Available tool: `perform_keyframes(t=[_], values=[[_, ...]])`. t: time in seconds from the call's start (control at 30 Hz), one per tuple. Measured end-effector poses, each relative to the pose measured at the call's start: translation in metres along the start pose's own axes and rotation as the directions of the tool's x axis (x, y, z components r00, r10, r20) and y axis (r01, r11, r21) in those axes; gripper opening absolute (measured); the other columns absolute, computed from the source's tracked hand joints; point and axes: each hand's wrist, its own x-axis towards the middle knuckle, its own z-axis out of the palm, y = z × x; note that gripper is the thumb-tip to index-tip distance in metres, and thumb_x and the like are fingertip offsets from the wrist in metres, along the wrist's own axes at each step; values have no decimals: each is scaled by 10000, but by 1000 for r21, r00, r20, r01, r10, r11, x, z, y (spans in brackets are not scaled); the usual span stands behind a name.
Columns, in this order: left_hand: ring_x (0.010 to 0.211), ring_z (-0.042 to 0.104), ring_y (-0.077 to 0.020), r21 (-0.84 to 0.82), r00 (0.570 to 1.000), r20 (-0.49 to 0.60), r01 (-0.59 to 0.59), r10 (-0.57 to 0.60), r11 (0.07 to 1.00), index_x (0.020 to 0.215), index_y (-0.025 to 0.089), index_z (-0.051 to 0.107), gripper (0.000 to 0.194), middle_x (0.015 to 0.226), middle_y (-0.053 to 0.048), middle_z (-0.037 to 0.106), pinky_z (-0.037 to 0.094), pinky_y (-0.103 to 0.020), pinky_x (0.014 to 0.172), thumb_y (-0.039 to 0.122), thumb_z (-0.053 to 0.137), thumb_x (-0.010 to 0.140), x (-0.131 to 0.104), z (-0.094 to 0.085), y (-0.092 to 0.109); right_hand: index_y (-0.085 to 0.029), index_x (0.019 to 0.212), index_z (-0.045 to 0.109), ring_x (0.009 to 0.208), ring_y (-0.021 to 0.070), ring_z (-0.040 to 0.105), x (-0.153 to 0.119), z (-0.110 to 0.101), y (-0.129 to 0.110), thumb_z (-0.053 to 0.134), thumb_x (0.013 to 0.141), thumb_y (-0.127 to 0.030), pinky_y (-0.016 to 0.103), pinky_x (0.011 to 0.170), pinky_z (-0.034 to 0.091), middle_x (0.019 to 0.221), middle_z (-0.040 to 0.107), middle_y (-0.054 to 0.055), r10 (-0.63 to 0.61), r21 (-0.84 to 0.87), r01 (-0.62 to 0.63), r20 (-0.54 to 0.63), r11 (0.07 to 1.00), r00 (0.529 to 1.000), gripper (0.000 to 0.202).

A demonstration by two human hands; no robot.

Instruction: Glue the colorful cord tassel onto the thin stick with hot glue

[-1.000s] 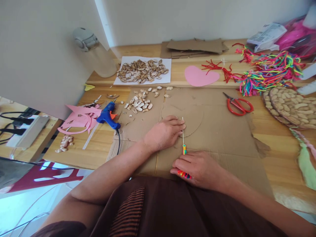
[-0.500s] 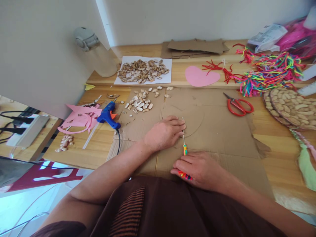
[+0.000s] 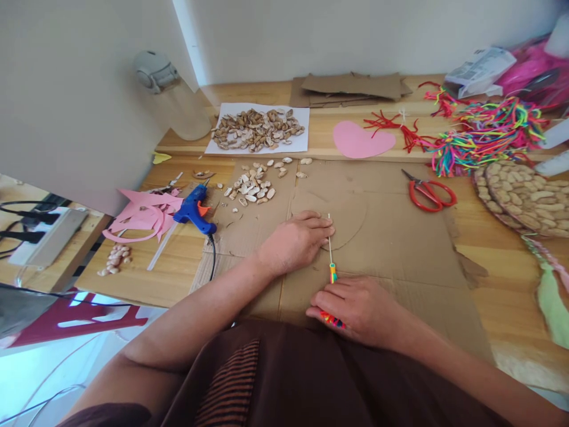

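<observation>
Outlet strip point(image 3: 42, 234): lying at the far left, below the counter point(image 3: 498, 284) edge, with dark plugs in it.
Pink scraps point(image 3: 142, 214): sitting on the counter's left part, with a small heap of pale kernels point(image 3: 114, 259) just in front of them.
Glue gun point(image 3: 194, 209): blue, lying beside the pink scraps, its cord running toward the person.
Jar point(image 3: 171, 95): clear, grey-lidded, standing at the back left against the wall.
Shells point(image 3: 255, 127): heaped on a white sheet at the back; a smaller loose bunch point(image 3: 253, 185) is lying on the cardboard point(image 3: 391, 237) in front of it.
Left hand point(image 3: 296, 240): lying palm down on the cardboard, fingers together and flat, fingertips touching the stick point(image 3: 329, 240); pressing, not gripping.
Stick: thin and pale, lying on the cardboard between the two hands, pointing away from the person, a band of coloured yarn on its near part.
Right hand point(image 3: 360, 308): curled shut on the stick's near end, coloured yarn showing under the fingers.
Pink heart point(image 3: 362, 140): lying at the back, right of the shells.
Scissors point(image 3: 429, 191): red-handled, resting at the cardboard's right edge.
Yarn point(image 3: 484, 133): a bright tangle at the back right.
Shell discs point(image 3: 520, 193): round, lying at the far right.
</observation>
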Motion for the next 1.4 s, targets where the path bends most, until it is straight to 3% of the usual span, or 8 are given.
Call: perform_keyframes(t=[0.37,0.73,1.0,1.27,1.4], values=[[1245,579,-209,42,998,56,-15,13,999,1225,137,654,322,1304,-81,676,511,-397,1088,80,445,987,0,3,-3,-194,775,611,562,127,552,0,4,1,463,1040,-375,304,590,301,644,643,-9,23,11,-24,43,1000,999,353],[1208,616,-221,17,1000,19,-11,11,1000,1170,120,665,238,1252,-102,698,509,-407,1092,213,525,1002,3,2,0,-204,787,577,555,133,568,1,5,0,451,1039,-410,316,577,282,642,643,-16,41,-11,-40,73,999,997,350],[1231,593,-233,-24,1000,13,28,-28,999,1178,143,653,311,1251,-101,690,494,-421,1105,349,646,945,2,1,5,-202,802,560,560,147,563,1,5,0,446,1034,-437,317,572,250,656,651,0,54,-10,-53,113,999,992,350],[1212,592,-250,-14,999,5,43,-43,999,1158,130,666,333,1237,-103,697,513,-410,1076,372,664,930,2,0,7,-204,797,559,558,147,555,1,4,-2,465,1028,-430,321,568,244,655,647,-4,44,-27,-42,95,999,995,336],[1192,619,-222,-10,1000,-16,26,-26,1000,1135,135,675,269,1213,-98,712,505,-406,1088,337,575,988,3,2,6,-207,804,559,563,150,563,1,5,-2,465,1028,-425,327,571,255,658,648,-6,41,-37,-37,105,999,994,327]])
